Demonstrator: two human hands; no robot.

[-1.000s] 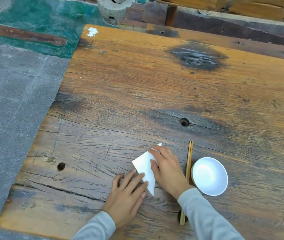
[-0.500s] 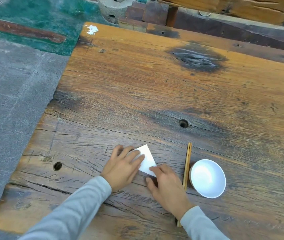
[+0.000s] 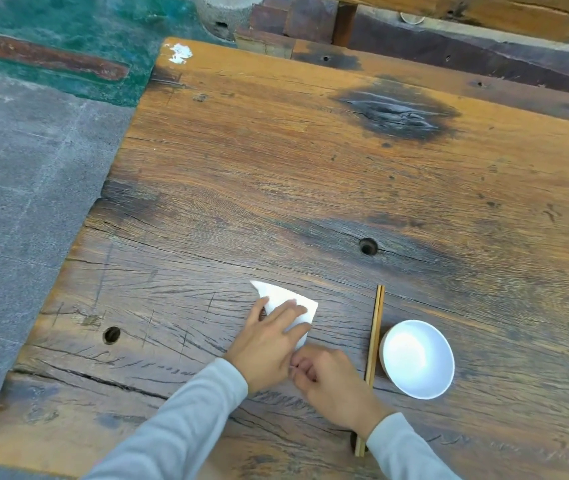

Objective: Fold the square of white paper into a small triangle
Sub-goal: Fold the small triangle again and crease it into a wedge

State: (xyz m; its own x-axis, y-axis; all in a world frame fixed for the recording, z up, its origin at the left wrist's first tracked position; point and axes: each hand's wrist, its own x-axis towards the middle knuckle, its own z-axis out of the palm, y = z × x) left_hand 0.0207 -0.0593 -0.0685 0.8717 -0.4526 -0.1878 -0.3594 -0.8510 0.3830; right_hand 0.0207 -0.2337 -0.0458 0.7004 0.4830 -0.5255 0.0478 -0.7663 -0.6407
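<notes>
Two hands on white paper (image 3: 290, 303), left hand (image 3: 269, 344) flat, right hand (image 3: 328, 375) pinching its corner, chopsticks (image 3: 374, 341), bowl (image 3: 418, 358) beside

left hand (image 3: 267, 348): bare, no ring or watch showing
right hand (image 3: 333, 384): bare, short plain nails on the fingers that show
left sleeve (image 3: 179, 424): long, pale grey, soft knit look, plain, cuff ends at the wrist
right sleeve (image 3: 404, 452): same pale grey, plain cuff at the wrist, runs out of the lower edge
</notes>
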